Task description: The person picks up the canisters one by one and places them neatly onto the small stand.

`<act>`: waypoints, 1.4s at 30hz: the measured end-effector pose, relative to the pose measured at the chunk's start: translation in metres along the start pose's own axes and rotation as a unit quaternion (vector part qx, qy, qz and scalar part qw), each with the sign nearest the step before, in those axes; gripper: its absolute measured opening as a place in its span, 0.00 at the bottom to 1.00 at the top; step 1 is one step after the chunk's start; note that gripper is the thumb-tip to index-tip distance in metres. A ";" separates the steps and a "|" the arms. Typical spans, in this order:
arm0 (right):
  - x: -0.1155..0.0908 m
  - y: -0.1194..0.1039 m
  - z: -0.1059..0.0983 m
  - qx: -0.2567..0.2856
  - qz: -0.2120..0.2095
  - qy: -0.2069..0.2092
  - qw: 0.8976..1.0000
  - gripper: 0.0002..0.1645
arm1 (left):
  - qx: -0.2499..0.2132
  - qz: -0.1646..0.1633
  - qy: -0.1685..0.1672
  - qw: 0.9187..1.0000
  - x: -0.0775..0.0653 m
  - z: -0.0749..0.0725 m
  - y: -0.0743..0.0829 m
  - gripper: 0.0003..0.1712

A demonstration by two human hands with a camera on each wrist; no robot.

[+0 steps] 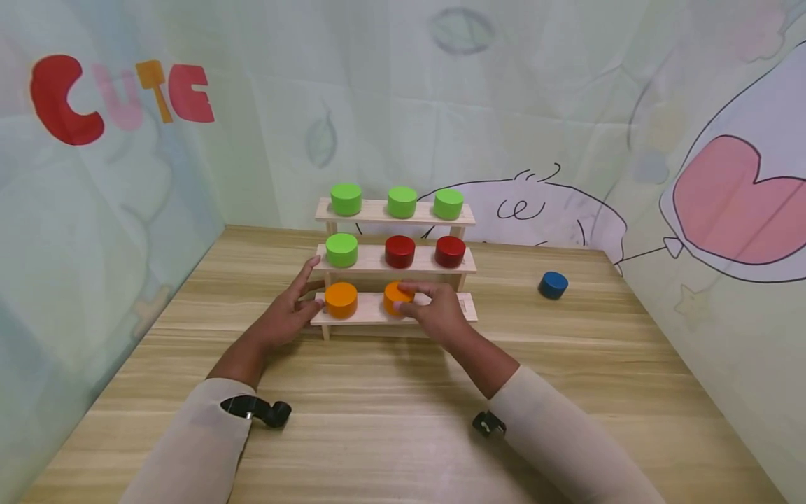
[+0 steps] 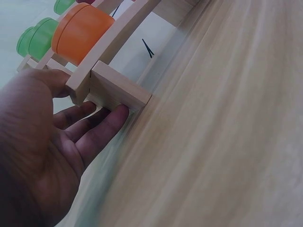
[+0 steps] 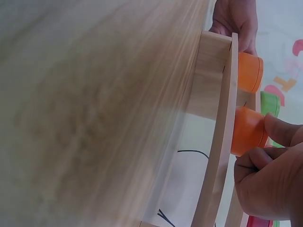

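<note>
A small three-step wooden rack [image 1: 376, 316] stands on the table. My left hand [image 1: 287, 320] holds its left end, thumb at the lowest step and fingers below it against the leg [image 2: 120, 85]. An orange round lidded container [image 1: 341, 301] sits near that thumb. With thumb and fingers, my right hand [image 1: 441, 315] pinches a second orange round lidded container [image 3: 247, 130] on the middle of the lowest step. One green container [image 1: 341, 250] and two red ones [image 1: 399, 252] occupy the middle step. Three green containers [image 1: 401, 202] line the top step.
A blue round container [image 1: 553, 285] lies alone on the table [image 1: 352, 413], right of the rack. Printed cloth walls [image 1: 264, 140] enclose the table at the back and both sides.
</note>
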State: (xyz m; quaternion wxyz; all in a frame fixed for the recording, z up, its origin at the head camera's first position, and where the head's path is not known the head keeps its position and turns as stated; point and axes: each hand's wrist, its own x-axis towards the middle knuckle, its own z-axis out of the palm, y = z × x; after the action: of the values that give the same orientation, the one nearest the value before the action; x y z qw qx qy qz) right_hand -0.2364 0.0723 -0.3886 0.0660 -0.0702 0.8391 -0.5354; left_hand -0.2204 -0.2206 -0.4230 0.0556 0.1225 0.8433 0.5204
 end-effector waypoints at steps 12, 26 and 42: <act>0.004 0.004 0.002 -0.002 -0.016 -0.010 1.000 0.25 | 0.000 -0.005 0.007 1.000 0.008 0.000 -0.020 0.46; -0.002 -0.003 -0.004 -0.019 -0.010 -0.005 1.000 0.30 | 0.000 -0.002 0.011 1.000 0.012 -0.002 -0.034 0.46; -0.024 -0.017 -0.039 -0.066 -0.047 0.056 0.995 0.25 | 0.005 0.000 0.012 1.000 0.015 0.000 -0.034 0.45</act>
State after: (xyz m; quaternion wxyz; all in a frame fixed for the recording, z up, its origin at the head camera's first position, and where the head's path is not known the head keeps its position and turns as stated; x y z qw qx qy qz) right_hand -0.2190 0.1042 -0.3564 -0.0114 -0.0838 0.8708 -0.4844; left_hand -0.2402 -0.2310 -0.4523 0.0446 0.1169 0.8464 0.5177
